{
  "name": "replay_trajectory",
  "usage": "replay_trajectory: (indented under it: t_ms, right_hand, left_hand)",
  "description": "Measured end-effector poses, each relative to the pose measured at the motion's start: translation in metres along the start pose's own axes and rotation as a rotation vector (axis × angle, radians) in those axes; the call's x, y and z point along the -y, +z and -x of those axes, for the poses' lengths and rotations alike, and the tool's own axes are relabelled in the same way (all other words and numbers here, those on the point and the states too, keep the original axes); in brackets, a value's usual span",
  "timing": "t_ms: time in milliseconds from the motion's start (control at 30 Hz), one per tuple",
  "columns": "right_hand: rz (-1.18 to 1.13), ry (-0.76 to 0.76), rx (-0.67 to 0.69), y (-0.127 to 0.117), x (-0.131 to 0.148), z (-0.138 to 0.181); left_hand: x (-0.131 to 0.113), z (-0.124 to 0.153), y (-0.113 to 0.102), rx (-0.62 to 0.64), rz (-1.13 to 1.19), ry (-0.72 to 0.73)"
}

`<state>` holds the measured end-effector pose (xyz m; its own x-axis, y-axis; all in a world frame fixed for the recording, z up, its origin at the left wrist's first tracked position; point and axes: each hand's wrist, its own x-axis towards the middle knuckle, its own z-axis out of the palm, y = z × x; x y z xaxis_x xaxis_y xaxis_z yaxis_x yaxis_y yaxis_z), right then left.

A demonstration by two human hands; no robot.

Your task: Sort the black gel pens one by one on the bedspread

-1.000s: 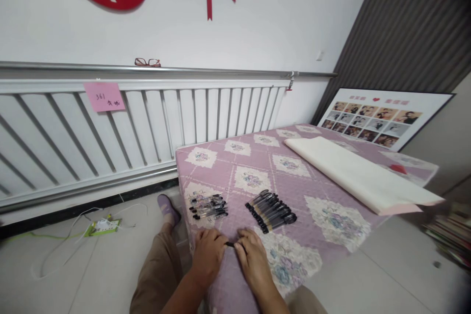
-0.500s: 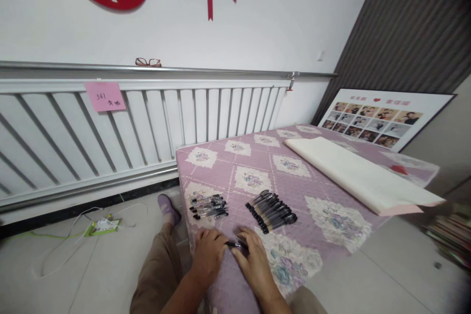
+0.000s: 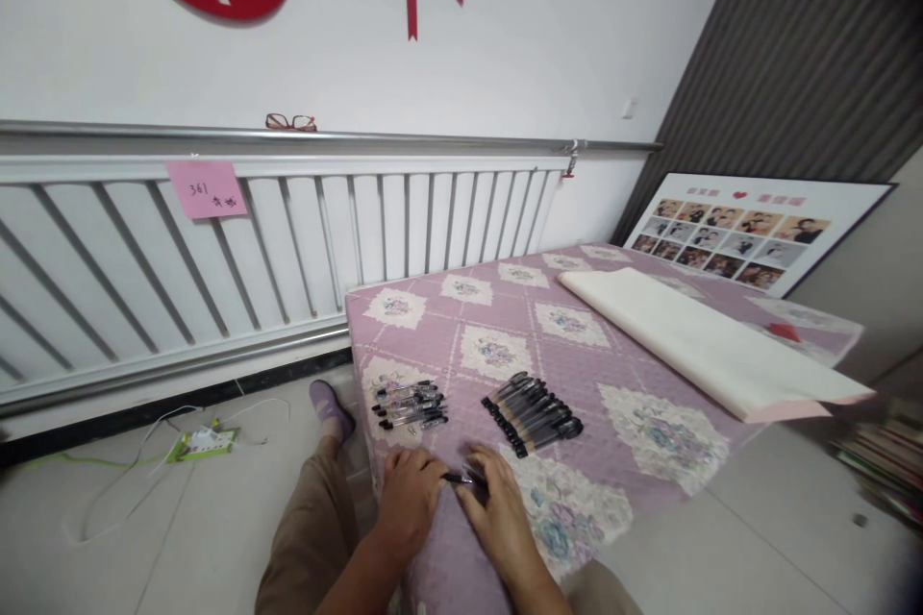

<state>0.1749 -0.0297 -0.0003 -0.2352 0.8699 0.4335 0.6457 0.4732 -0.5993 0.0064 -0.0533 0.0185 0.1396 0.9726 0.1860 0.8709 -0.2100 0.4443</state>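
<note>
Close to the bed's near edge, a dark pen spans the gap between my two hands. My left hand has its fingers closed round one end of it. The fingers and thumb of my right hand pinch the other end, partly hiding it. Just beyond my left hand lies a small group of clear pens with dark tips. Ahead of my right hand, a row of black-capped pens lies side by side on the purple floral bedspread.
A folded cream sheet lies on the right of the bed, with a photo board behind it. A white radiator runs along the wall. On the floor at left are a power strip and cables. Books are stacked at right.
</note>
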Motion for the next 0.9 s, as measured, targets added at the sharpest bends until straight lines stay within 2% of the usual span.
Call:
replay_trajectory:
  t_ms: [667,900]
  right_hand:
    - [-0.023,-0.002,-0.024,0.002,-0.003,-0.001]
    - [-0.005,0.072,-0.168,0.005,-0.011,0.004]
  left_hand:
    - [0.001,0.001,0.004,-0.049,0.022,-0.034]
    - [-0.001,0.003,0.006,-0.111,-0.029,-0.171]
